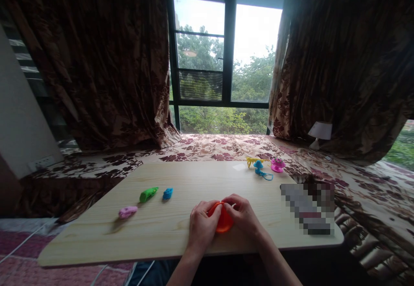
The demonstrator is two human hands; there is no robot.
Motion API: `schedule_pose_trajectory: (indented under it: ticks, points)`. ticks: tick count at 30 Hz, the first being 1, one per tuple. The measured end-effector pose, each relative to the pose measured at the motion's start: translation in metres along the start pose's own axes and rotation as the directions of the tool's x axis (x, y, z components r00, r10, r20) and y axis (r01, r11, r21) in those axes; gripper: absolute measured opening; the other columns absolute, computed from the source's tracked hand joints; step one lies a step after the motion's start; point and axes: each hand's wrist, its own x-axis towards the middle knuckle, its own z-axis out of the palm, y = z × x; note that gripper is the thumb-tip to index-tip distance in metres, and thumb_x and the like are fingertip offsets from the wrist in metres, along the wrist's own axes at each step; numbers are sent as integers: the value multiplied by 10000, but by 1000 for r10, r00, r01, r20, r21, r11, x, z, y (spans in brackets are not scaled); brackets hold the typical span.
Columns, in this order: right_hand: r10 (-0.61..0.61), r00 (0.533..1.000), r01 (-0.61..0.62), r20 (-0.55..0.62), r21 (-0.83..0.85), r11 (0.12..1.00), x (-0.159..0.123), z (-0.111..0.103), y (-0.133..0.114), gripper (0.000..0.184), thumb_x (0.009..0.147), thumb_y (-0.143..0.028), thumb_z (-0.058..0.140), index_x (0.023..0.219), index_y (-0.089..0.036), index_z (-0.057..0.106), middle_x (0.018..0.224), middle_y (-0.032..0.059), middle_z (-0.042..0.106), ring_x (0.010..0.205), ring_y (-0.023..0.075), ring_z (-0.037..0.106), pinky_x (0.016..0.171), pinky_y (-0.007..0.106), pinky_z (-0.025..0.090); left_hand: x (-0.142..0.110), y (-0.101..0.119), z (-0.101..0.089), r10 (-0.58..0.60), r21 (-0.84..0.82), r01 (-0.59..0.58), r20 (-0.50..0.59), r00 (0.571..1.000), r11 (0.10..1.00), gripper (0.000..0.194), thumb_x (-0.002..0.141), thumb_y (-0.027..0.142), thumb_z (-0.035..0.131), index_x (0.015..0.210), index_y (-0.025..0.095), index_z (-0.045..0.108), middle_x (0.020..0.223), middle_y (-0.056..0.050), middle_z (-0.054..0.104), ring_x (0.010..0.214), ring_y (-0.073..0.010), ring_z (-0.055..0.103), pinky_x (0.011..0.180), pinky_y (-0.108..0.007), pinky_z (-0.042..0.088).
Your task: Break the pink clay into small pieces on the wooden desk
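Head view: left hand (203, 219) and right hand (241, 210) meet near the front edge of the pale table (161, 234), thumbs and fingers pinching the upper part of an orange piece (224, 222). Step in hand seems to be two-handed fingertip work at its top; exact contact hidden. Next move likely calls for an even, light pinch. Green piece (148, 195) lies apart, untouched.

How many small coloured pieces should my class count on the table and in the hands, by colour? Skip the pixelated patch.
Orange: 1, the orange piece between the left hand and right hand
Green: 1, the green piece
Blue: 2, the near blue piece and far blue piece, apparently one item
Pink: 2, the pale pink piece and bright pink piece
Yellow: 1, the yellow piece
Total: 7
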Motion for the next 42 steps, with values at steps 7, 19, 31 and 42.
schedule_pose_trajectory:
  ticks: [7,19,31,42]
  points:
    - [11,1000,-11,0,9,1000,1,1,1,200,809,-294,530,776,-173,687,766,27,623,684,126,565,593,214,444,0,-2,4,-2,10,2,2,1000,1000,210,732,334,518,751,217,691,718,-27,653,725,-166,601,736,-288,468]
    - [24,999,-24,-38,22,999,0,-2,6,183,798,-296,535,818,-175,671,784,30,636,675,135,572,584,229,454,3,-1,-5,-42,39,41,33,999,998,207,711,331,543,815,217,681,790,-38,670,743,-169,605,701,-271,453]
    - [14,999,-13,-35,54,998,2,5,7,184,799,-280,527,817,-183,681,785,32,613,678,136,574,552,222,449,14,-8,-12,-109,8,109,105,989,994,235,695,383,554,759,194,678,618,-18,660,549,-143,583,534,-230,431]
    - [19,999,-17,-41,53,998,4,6,1,158,797,-272,543,772,-189,676,749,23,599,633,129,556,528,216,425,8,-17,-4,-33,-155,51,116,993,987,273,759,364,515,899,185,667,861,-55,657,812,-169,606,733,-250,480]
